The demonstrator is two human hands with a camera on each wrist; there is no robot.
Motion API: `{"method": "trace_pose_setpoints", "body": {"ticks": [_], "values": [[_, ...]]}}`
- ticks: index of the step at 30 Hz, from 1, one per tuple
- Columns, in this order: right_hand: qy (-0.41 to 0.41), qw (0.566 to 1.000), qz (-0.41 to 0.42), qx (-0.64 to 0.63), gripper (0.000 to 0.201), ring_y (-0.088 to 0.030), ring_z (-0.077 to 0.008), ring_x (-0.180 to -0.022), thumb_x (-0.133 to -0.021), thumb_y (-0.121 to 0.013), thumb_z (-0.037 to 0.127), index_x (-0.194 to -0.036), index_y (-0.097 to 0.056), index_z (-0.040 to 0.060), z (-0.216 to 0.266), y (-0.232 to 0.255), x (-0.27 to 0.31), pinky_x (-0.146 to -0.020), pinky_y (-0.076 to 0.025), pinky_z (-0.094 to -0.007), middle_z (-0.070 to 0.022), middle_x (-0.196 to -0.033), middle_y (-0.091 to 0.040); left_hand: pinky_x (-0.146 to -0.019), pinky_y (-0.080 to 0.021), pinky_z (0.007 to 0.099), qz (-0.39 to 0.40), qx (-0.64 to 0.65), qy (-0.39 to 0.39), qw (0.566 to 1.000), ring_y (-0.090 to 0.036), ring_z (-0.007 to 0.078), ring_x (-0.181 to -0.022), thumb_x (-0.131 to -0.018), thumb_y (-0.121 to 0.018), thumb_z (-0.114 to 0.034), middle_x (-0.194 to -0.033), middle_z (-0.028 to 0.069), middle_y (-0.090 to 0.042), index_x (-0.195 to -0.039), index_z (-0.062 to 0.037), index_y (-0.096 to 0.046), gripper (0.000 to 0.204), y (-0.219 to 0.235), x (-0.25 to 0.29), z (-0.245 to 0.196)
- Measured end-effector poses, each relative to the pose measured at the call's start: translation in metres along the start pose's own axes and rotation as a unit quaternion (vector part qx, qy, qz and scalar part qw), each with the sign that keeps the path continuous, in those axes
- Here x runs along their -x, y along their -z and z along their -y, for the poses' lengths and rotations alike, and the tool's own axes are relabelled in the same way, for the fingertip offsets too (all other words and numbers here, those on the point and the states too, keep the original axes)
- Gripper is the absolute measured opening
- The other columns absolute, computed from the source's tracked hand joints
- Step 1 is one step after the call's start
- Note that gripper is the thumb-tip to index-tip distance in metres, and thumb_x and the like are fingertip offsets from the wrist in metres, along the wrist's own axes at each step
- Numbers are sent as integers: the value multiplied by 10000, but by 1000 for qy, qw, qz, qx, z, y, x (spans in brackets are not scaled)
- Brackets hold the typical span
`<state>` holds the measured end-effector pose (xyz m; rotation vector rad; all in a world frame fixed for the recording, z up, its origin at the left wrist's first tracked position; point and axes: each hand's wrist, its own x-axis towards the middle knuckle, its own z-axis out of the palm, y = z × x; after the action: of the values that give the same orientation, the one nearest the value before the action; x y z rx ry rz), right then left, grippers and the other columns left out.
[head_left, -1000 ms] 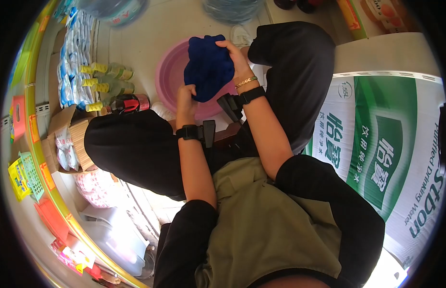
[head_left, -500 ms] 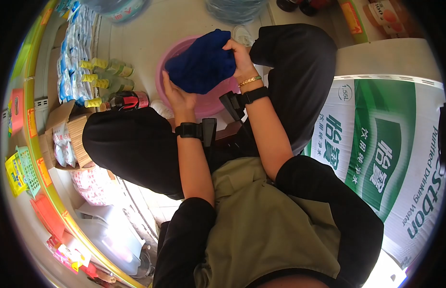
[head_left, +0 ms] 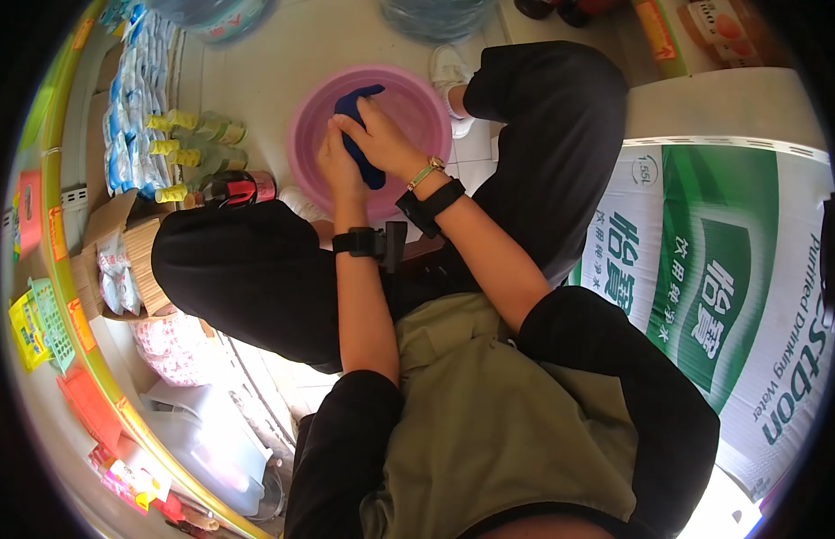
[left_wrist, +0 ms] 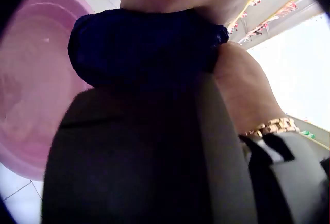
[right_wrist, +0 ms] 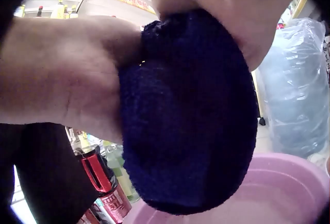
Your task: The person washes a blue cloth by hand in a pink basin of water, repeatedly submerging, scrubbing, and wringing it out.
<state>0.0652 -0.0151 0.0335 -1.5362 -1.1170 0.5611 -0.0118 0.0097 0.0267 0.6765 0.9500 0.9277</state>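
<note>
Whereas it hung spread wide a moment ago, the dark-blue towel (head_left: pixel 348 105) is now bunched above the pink basin (head_left: pixel 302 135); I see the left hand (head_left: pixel 340 167) and right hand (head_left: pixel 388 145) gripping it close together, a compact hold, I judge.
</note>
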Motion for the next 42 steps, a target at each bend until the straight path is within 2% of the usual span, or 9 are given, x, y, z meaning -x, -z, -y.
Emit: {"method": "trace_pose_setpoints", "body": {"ticks": [10,12,17,20,28,30,34,36,42], "values": [[-176,982,-60,35,412,-527,-410,-643,-856,-420,337,-696,-520,-30,-16,11,-2,-576,-404,-433,-237,-631,-531,-460,-317,217,34,-136,-32,990,-400,43,-527,-846,-465,-178,-605,-27,-474,-652,-25,-534,257,1,-2,21],[-264,962,-62,-13,455,-516,-374,-559,-843,-434,372,-624,-516,-19,-26,14,-4,-538,-387,-405,-242,-604,-506,-445,-315,220,60,-139,-22,988,-399,40,-517,-845,-465,-160,-592,-33,-466,-638,-26,-531,256,4,-3,22],[-336,868,-110,-348,321,-470,-93,-509,-815,-559,335,-646,-551,62,-61,23,-5,-488,-387,-257,30,-608,-539,-523,-419,247,29,-39,24,999,-511,115,-594,-803,-491,-200,-689,19,-534,-736,-27,-547,194,2,0,18],[-287,823,-118,-475,206,-535,-106,-610,-819,-567,235,-795,-561,30,-41,34,-7,-571,-445,-244,-5,-721,-577,-619,-468,282,-21,67,46,996,-563,169,-704,-778,-494,-221,-792,59,-565,-829,-27,-550,208,7,-9,11],[-270,854,122,-427,250,-563,-116,-811,-787,-577,99,-1020,-536,17,-14,28,-2,-703,-465,-242,-40,-920,-581,-719,-439,300,-4,124,-4,992,-533,173,-799,-798,-473,-228,-842,62,-538,-903,-34,-528,227,26,-31,23],[-242,915,138,-293,272,-547,-108,-812,-794,-579,142,-1031,-532,16,-8,18,1,-703,-453,-240,-24,-917,-575,-702,-435,283,-3,56,-12,998,-530,161,-790,-846,-450,-280,-840,58,-536,-934,-25,-533,282,25,-30,26],[-60,998,19,-23,401,-563,-270,-737,-816,-531,303,-952,-506,-73,-19,-6,2,-680,-442,-321,-151,-818,-577,-672,-431,260,-14,-49,-35,998,-529,139,-761,-880,-414,-325,-839,51,-543,-956,-12,-536,345,16,-17,22],[-95,994,25,-39,423,-548,-325,-719,-821,-512,330,-919,-503,-82,-20,-6,5,-667,-435,-352,-195,-771,-556,-648,-426,238,9,-47,41,998,-522,116,-717,-884,-416,-327,-823,42,-551,-942,-3,-544,353,11,-10,18],[-152,988,-26,-8,393,-515,-426,-682,-824,-460,293,-750,-515,-89,-16,0,5,-602,-414,-412,-293,-681,-505,-638,-409,246,61,-159,-19,985,-507,112,-725,-872,-424,-272,-810,39,-546,-898,6,-562,311,13,-12,28]]}}
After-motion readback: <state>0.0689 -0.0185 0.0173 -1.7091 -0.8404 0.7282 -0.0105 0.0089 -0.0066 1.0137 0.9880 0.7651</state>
